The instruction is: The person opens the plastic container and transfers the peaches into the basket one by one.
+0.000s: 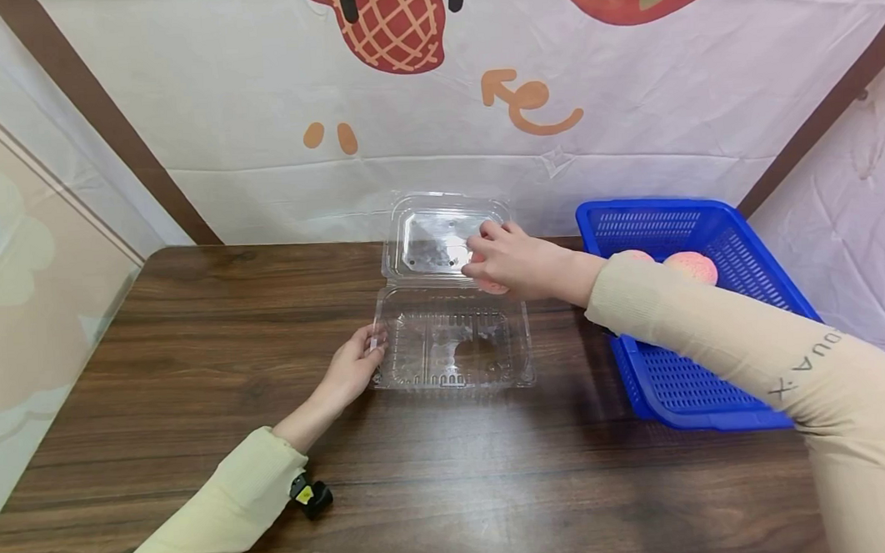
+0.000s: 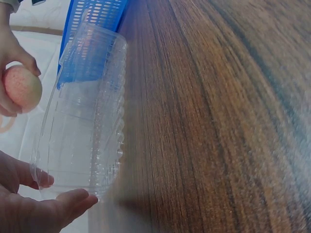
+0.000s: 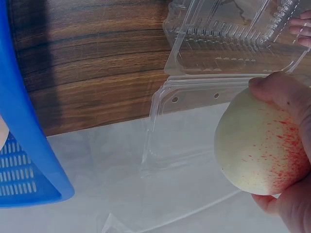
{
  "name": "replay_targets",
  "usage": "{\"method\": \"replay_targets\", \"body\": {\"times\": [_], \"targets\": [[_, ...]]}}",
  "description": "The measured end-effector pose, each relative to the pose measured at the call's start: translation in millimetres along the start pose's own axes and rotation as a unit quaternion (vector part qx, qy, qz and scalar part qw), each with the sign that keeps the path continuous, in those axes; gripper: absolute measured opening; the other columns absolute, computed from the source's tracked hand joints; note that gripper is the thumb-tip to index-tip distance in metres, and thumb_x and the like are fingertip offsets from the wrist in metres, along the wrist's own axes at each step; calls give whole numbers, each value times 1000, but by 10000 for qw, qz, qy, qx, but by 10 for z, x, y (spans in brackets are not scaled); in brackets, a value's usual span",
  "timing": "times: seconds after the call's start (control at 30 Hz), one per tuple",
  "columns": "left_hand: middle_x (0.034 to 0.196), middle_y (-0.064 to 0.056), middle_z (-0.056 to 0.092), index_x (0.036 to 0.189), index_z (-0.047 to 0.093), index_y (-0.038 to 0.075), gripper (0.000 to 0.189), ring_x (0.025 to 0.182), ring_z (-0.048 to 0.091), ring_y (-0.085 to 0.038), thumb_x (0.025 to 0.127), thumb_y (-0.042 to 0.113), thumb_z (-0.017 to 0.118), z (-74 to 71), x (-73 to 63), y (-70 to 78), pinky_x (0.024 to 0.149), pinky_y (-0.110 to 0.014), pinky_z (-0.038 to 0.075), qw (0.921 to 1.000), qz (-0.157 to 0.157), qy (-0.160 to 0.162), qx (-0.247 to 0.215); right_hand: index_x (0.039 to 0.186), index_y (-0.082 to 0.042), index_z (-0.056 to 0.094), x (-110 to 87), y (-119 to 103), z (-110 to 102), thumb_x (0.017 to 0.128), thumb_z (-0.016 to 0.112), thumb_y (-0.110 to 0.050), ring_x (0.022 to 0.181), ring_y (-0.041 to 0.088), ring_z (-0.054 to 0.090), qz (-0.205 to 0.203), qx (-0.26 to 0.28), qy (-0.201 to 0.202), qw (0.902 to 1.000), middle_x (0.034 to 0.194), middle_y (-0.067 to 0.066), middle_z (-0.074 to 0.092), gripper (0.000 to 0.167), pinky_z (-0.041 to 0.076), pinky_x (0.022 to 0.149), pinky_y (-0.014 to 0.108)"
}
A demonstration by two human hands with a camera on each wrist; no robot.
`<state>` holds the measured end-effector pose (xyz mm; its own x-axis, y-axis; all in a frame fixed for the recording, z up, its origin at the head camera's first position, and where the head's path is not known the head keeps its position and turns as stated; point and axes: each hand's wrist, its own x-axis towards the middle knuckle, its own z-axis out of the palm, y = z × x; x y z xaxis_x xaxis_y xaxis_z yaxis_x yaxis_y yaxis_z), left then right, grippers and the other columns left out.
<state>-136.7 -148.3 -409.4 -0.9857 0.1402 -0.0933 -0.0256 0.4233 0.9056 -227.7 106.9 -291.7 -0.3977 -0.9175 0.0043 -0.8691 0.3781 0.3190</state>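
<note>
A clear plastic clamshell container [image 1: 405, 354] stands on the wooden table with its lid [image 1: 425, 231] folded back toward the wall. My left hand [image 1: 353, 366] grips the left side wall of its base, thumb on one face and fingers on the other in the left wrist view. A peach [image 3: 245, 145], pale with red speckles, is held in my right hand [image 1: 520, 260], fingers and thumb round its sides. In the head view that hand covers most of the peach, above the right part of the hinge between lid and base. Nothing lies inside the base.
To the right, a blue perforated basket [image 1: 713, 421] holds at least two more peaches [image 1: 693, 267], partly hidden by my right sleeve. A printed cloth [image 1: 258, 194] hangs right behind the table's back edge. My left wrist wears a small black device [image 1: 313, 496].
</note>
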Motion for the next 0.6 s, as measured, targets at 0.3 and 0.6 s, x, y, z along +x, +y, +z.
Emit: {"method": "replay_targets", "body": {"times": [0.3, 0.6], "targets": [[124, -35, 45, 125, 36, -18, 38, 118, 44, -40, 91, -3, 41, -7, -4, 8, 100, -42, 38, 10000, -7, -7, 5, 101, -16, 58, -39, 39, -46, 69, 70, -12, 96, 31, 39, 154, 28, -259, 9995, 102, 9, 47, 34, 41, 70, 44], [125, -35, 44, 126, 35, -18, 39, 119, 43, -40, 91, -3, 40, -9, -7, 11, 100, -42, 38, 10000, 4, -20, -47, 109, -18, 59, -138, 83, -66, 67, 75, -15, 97, 32, 39, 195, -35, -404, 9990, 107, 12, 48, 45, 41, 75, 47]]}}
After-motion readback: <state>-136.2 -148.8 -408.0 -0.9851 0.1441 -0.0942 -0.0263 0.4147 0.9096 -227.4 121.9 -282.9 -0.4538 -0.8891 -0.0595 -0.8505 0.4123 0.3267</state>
